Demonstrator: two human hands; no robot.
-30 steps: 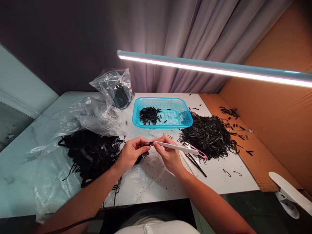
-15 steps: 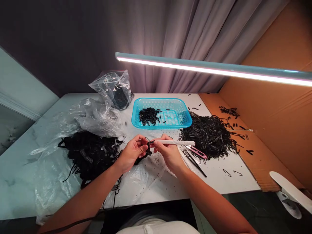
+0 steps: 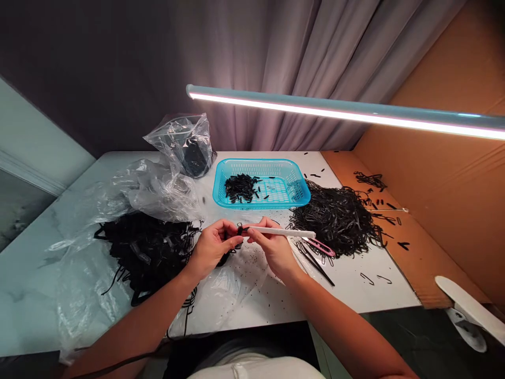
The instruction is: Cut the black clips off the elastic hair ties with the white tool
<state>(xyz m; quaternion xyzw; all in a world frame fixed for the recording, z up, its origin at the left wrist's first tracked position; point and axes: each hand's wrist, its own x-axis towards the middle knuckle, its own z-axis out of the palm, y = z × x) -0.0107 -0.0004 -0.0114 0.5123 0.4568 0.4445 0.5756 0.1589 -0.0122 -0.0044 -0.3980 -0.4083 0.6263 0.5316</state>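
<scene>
Near the middle of the table, my left hand (image 3: 215,246) is closed, with thumb and fingers pinching a small black piece with a thin loop (image 3: 239,229) at its top. My right hand (image 3: 272,247) is closed around a slim tool with a white wrapped handle (image 3: 292,232). Its dark tip meets the black piece between my hands; fingers hide the exact contact. A heap of black strap-like pieces (image 3: 150,252) lies left of my left hand. Right of my right hand are a pile of black wire-like loops (image 3: 335,218), a pink-handled tool (image 3: 321,247) and black tweezers (image 3: 317,266).
A blue basket (image 3: 302,200) holding small black pieces (image 3: 241,188) stands beyond my hands. Crumpled clear plastic (image 3: 158,189) and a clear bag (image 3: 193,150) lie at the left. A lit tube lamp (image 3: 339,110) crosses above. Cardboard (image 3: 437,179) borders the right side.
The black piece has turned slightly in my left fingers, and the left thumb has moved a little up and to the right. My right hand and the white-handled tool have barely shifted.
</scene>
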